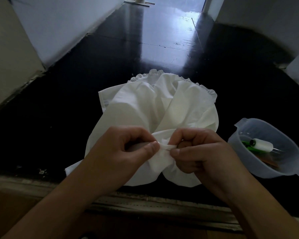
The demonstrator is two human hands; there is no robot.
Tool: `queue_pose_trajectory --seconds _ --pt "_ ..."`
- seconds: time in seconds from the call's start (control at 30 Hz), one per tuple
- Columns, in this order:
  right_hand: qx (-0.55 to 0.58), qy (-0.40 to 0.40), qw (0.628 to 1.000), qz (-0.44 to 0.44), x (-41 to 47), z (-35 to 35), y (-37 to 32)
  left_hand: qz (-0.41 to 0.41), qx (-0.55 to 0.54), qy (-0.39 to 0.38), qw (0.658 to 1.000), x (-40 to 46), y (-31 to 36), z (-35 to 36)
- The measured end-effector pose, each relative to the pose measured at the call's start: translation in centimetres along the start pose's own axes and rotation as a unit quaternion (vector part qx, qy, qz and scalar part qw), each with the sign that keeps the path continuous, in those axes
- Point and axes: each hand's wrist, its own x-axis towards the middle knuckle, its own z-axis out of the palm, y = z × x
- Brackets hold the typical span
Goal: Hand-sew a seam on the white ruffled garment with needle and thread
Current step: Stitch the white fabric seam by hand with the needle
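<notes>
Left hand and right hand each pinch a fold of the white garment, needle between both grips, rest of cloth spreading beyond them, plastic bowl right.

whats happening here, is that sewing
Yes, hand sewing. A person has a white ruffled garment spread on a dark floor. The left hand and right hand each pinch a small fold at its near edge; a thin needle seems to sit between them. A clear plastic tub with a thread spool sits to the right.
</notes>
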Motion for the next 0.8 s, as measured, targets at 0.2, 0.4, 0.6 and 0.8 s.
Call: queue_pose_trajectory --seconds 0.2,0.4,0.6,0.8 --pt "0.01 -0.014 1.0 0.001 -0.07 -0.1 0.03 -0.002 -0.023 -0.011 1.0 -0.04 -0.18 -0.03" --pt "0.011 -0.023 1.0 0.008 -0.01 -0.19 -0.01 0.006 -0.027 -0.013 1.0 0.01 -0.27 -0.04" --pt "0.026 -0.027 0.999 0.0 0.04 -0.28 0.19 0.015 -0.028 -0.012 0.999 0.0 -0.16 0.02" --pt "0.03 -0.035 0.999 -0.001 0.14 -0.33 0.4 0.021 -0.034 -0.016 0.999 0.06 -0.23 0.1"
